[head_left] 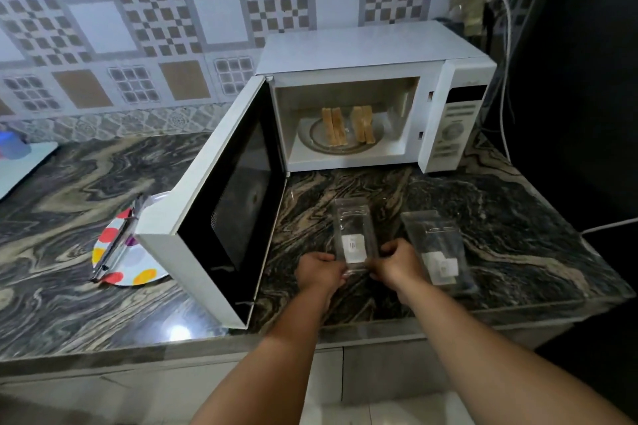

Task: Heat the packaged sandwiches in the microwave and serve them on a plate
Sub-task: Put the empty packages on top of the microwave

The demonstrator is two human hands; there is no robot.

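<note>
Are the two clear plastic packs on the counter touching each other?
Apart. The head view shows a strip of bare counter between the pack held by both hands and the other pack to its right.

Home kitchen, tiled wall (138, 28), marble counter (483, 217), microwave (362, 52)

The open microwave door (221, 203) hides part of your dotted plate (121, 252) and the tongs (117, 241) on it. The label (354, 245) on the clear pack is too small to read. A blue thing (13, 147) is cut off at the left edge.
</note>
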